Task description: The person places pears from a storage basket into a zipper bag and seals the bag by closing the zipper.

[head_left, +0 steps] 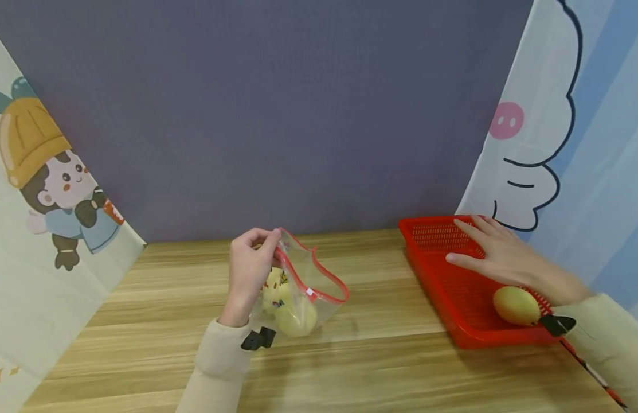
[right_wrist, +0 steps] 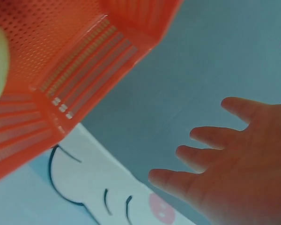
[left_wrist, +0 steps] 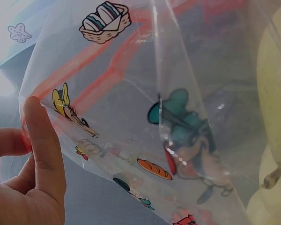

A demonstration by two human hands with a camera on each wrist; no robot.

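- Clear plastic with a red zip strip makes up the zip bag (head_left: 303, 287), which stands near the middle of the wooden table (head_left: 380, 367); its mouth gapes open toward the right.
- The left hand (head_left: 249, 269) pinches the bag's upper rim between thumb and fingertips, holding that edge up; the left wrist view shows the thumb (left_wrist: 44, 140) pressed on the printed film just beside the red strip.
- Inside the bag lie pale yellow-green fruits (head_left: 293, 312), pears by the look of the stem seen in the left wrist view; at least two, though the exact count cannot be told through the film.
- The right hand (head_left: 491, 252) is spread flat, fingers straight, over the far end of the red basket (head_left: 442, 287) at the right of the table, holding nothing; whether it rests on the mesh or hovers just over it cannot be told.
- One more yellow-green fruit (head_left: 516, 305) lies in the near end of the basket, near the right wrist and apart from the fingers.
- Judged from how things lie, the bagging looks mostly done: some fruit is already in the bag, one piece is left in the basket, and the zip is not yet closed.
- Cartoon-printed sheets (head_left: 45, 189) hang at left and right, with a plain grey-purple wall (head_left: 277, 115) at the far side.
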